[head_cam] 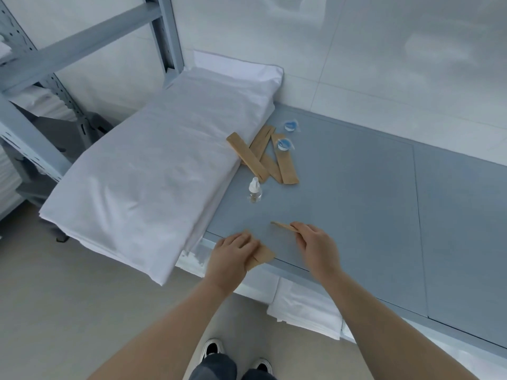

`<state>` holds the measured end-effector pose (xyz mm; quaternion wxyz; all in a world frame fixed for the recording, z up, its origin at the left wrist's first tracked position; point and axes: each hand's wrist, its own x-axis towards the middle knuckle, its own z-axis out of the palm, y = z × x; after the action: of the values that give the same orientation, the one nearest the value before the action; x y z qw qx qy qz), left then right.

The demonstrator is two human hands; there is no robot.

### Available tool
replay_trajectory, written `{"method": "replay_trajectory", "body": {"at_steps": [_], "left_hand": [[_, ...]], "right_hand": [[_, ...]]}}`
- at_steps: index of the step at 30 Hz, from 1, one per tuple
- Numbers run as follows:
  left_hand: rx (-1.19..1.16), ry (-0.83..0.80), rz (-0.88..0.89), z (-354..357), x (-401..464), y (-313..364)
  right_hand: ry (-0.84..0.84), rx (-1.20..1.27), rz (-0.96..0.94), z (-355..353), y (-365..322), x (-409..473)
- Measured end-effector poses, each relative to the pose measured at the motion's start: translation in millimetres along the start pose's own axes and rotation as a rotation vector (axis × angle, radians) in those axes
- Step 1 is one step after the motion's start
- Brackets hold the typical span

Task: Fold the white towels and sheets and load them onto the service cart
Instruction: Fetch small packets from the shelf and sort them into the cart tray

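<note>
Bare forearms [274, 319], dark blue trousers [216, 367], black-and-white shoes [212, 346].

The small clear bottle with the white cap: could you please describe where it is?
On the grey tabletop, look beside the right edge of the folded white sheets. The small clear bottle stands upright there, nearer than the flat brown paper sleeves.
</note>
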<state>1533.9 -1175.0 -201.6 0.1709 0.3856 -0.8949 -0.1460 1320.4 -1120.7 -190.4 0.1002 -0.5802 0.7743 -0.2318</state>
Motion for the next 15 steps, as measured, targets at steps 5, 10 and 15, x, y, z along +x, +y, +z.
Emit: {"method": "replay_trajectory", "body": {"at_steps": [5, 10, 15], "left_hand": [[-0.069, 0.208, 0.058, -36.2, 9.6, 10.4], [-0.11, 0.268, 0.092, -79.9, 21.0, 10.7], [-0.196, 0.256, 0.067, -108.0, 33.6, 9.4]], "right_hand": [[0.118, 0.187, -0.08, -19.7, -29.3, -5.4], [0.23, 0.292, -0.183, -38.3, -62.7, -3.5], [0.25, 0.381, -0.271, -47.4, -91.9, 4.1]]}}
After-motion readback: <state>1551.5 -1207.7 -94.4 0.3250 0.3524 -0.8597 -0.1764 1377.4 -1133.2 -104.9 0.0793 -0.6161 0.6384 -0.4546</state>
